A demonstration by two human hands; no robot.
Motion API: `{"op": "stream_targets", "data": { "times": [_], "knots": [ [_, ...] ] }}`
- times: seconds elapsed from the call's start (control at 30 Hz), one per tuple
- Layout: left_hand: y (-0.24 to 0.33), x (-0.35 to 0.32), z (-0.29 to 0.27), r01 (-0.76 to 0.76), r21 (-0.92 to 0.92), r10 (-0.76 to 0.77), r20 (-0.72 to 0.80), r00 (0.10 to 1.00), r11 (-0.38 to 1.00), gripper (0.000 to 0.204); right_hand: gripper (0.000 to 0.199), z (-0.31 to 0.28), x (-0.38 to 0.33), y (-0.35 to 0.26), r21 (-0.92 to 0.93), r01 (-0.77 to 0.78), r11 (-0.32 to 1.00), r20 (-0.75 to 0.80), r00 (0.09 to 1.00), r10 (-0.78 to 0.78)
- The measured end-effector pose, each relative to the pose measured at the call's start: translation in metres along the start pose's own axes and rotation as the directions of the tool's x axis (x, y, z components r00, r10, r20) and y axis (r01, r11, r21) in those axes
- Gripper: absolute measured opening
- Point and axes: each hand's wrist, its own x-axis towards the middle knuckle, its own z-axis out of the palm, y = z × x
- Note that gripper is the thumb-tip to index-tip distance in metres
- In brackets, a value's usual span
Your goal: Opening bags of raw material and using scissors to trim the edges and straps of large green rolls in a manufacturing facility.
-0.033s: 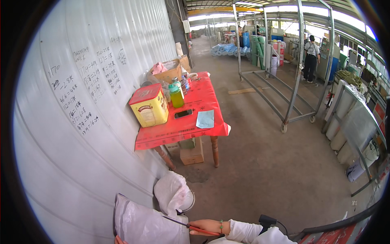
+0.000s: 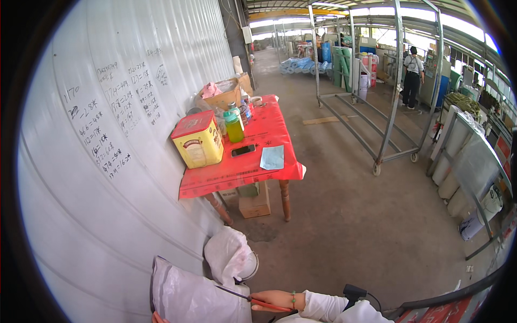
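Note:
At the bottom of the head view, my right hand (image 2: 273,299) is closed round the red handle of a slim tool (image 2: 235,292). Its thin dark shaft points left and lies over a white sack (image 2: 188,293); the tool's exact kind is unclear. Only the fingers of my left hand (image 2: 158,318) show, at the lower edge, closed on the near left side of the sack. Just beyond the sack is a white bucket (image 2: 251,267) with another white bag (image 2: 229,253) over it.
A table with a red cloth (image 2: 242,180) holds a yellow box (image 2: 200,145), a bottle (image 2: 234,129), a phone (image 2: 243,151) and blue paper (image 2: 272,158). A wheeled metal rack (image 2: 385,132) stands ahead right. A person (image 2: 413,75) stands farther off. A metal wall (image 2: 107,215) runs along the left.

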Motion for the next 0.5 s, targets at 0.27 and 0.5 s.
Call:
{"op": "stream_targets", "data": {
  "times": [0.27, 0.5],
  "knots": [
    [0.006, 0.002, -0.003, 0.002, 0.052, -0.001, -0.012, 1.0, 0.999, 0.041, 0.043, -0.004, 0.003, -0.006, 0.019, 0.018, 1.0, -0.026, 0.999, -0.018],
    [0.049, -0.011, 0.009, 0.027, -0.047, -0.027, -0.014, 1.0, 0.999, 0.041, 0.048, -0.027, -0.008, -0.027, -0.09, -0.033, 0.995, -0.017, 0.999, 0.032]
  ]
}}
